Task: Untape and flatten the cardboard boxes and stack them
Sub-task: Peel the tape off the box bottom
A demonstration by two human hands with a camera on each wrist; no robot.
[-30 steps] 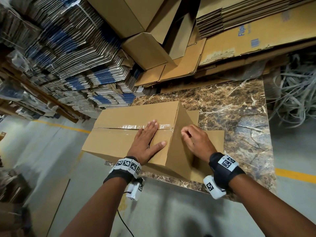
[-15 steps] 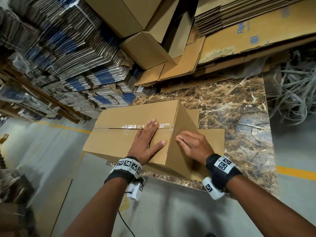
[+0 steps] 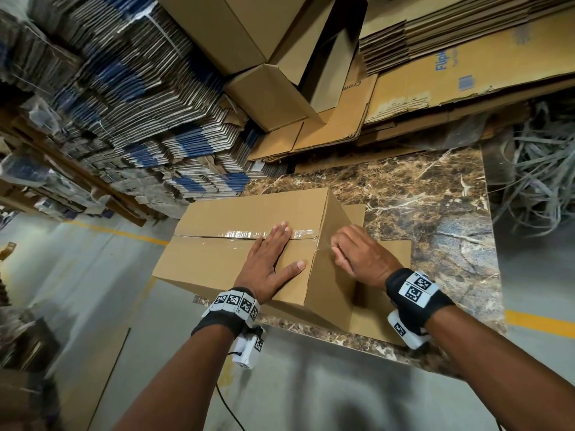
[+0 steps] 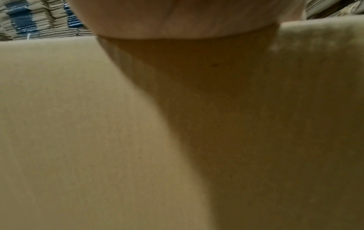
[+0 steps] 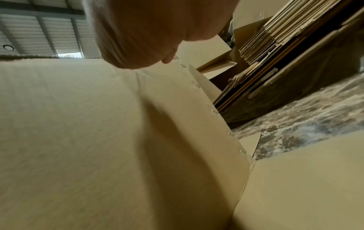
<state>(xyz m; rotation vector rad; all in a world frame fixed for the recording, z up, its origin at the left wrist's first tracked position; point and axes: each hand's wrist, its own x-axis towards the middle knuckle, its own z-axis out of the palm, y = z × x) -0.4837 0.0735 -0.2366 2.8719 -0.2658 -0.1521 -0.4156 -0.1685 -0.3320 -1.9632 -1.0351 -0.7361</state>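
Left hand [image 3: 270, 262] grip: flat, fingers straight, pressing top of brown taped cardboard box [image 3: 224, 241] on brown marbled stone surface [image 3: 435, 194]. Right hand [image 3: 361, 259] grip: fingers curled at the clear tape strip [image 3: 249, 234] end on box's right face; pinch not visible, cannot tell.

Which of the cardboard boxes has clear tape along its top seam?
The box on the marble table, under the left hand: shiny clear tape runs along its seam. The boxes behind show none.
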